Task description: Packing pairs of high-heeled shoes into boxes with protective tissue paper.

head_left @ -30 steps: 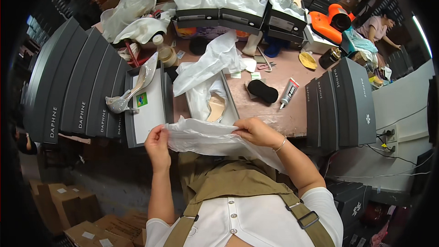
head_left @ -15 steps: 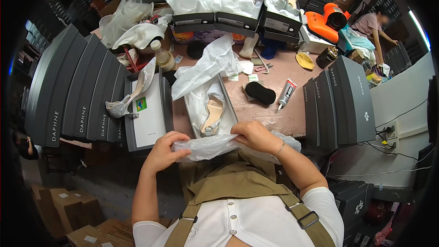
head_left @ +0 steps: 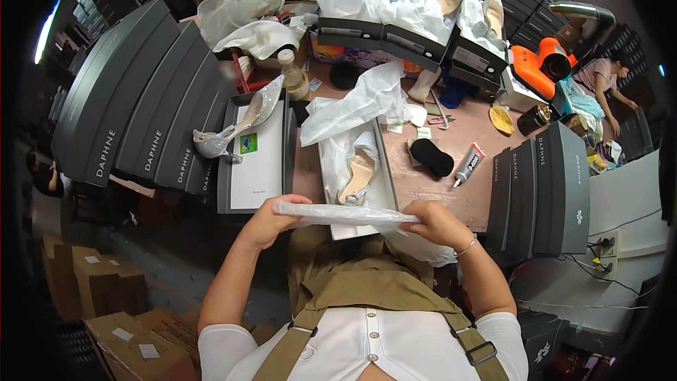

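A translucent white plastic bag [head_left: 338,214] is stretched level between my two hands at the table's near edge. My left hand [head_left: 271,223] pinches its left end. My right hand [head_left: 438,226] grips the other end, with loose plastic hanging below it. Just beyond lies an open shoe box [head_left: 384,169] lined with white tissue paper [head_left: 356,106]. Inside is a silver glittery high-heeled shoe [head_left: 358,178], partly covered by the tissue. Left of it, a matching shoe [head_left: 247,116] rests on its side across a grey box lid [head_left: 224,187].
Dark grey shoe boxes stand in rows at left [head_left: 141,113] and right [head_left: 560,190]. A glue tube [head_left: 469,164], a black pad [head_left: 431,157] and a yellow sponge [head_left: 501,119] lie on the table. Several boxed shoes [head_left: 416,28] line the back. A co-worker [head_left: 606,88] is at far right.
My hands have moved apart, and the plastic bag between them has gone from bunched to taut. The whole scene has shifted right in the view.
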A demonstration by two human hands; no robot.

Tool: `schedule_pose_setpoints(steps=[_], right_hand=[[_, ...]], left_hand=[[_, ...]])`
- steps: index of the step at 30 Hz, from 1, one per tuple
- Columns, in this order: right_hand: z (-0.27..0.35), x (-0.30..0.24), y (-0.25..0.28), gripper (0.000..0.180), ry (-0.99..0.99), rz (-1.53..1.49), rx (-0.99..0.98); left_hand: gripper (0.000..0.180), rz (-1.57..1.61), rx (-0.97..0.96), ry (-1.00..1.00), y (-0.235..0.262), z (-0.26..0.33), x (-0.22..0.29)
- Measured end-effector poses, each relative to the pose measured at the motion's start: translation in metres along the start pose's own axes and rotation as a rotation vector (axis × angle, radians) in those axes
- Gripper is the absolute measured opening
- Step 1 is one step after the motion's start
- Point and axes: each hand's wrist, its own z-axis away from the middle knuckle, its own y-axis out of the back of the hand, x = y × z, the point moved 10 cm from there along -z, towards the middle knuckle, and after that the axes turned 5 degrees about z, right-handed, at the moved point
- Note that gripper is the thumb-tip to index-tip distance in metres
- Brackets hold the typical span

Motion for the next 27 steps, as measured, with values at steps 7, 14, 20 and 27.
schedule_pose_setpoints(steps=[7,14,20,27], right_hand=[[0.024,0.032,0.011,0.023,-0.091,0.236,-0.073],[0.096,0.128,0.062,0.031,-0.525,0.467,0.045],[-0.005,-0.025,0.054,0.081,0.120,0.212,0.214],[-0.067,-0.017,-0.025,0.018,0.135,0.186,0.012]], left_hand=[[0.011,0.038,0.228,-0.331,0.052,0.009,0.044],[0.022,-0.051,0.244,-0.261,0.061,-0.005,0.045],[0.030,-0.044,0.212,-0.193,0.046,-0.022,0.047],[0.037,-0.106,0.128,-0.164,0.043,-0.006,0.055]])
